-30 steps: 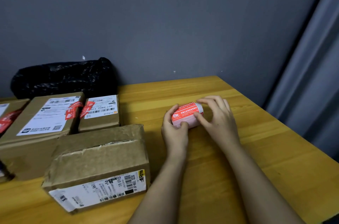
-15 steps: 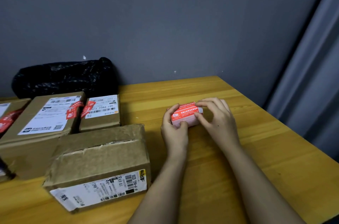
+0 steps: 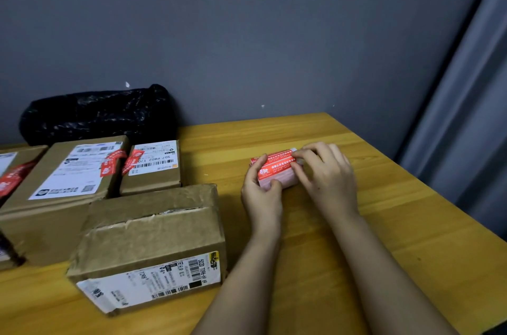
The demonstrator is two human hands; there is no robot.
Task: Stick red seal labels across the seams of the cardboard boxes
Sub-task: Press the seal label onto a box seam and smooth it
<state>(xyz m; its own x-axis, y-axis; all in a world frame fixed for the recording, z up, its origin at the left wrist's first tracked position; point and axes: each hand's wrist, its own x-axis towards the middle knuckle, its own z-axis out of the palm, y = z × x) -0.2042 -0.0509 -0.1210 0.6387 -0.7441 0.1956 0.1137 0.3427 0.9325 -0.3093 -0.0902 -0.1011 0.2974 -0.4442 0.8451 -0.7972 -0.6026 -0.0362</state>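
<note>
A small stack of red seal labels [image 3: 277, 167] rests on the wooden table [image 3: 384, 225]. My left hand [image 3: 260, 197] grips its left end, thumb on the near side. My right hand [image 3: 326, 178] has its fingertips pinching at the right end of the top label. A cardboard box [image 3: 153, 233] with an open taped seam and no red label stands to the left of my arms. Behind it, two boxes [image 3: 63, 172] [image 3: 153, 167] carry red labels across the gap between them. Another labelled box [image 3: 13, 170] sits at the far left edge.
A black plastic bag [image 3: 96, 112] lies against the grey wall behind the boxes. A grey curtain [image 3: 472, 115] hangs at the right, past the table's right edge. The table's far right corner is near the wall.
My right fingers have shifted slightly along the top label's right end, and the stack has tilted a little flatter. The boxes have stayed where they were.
</note>
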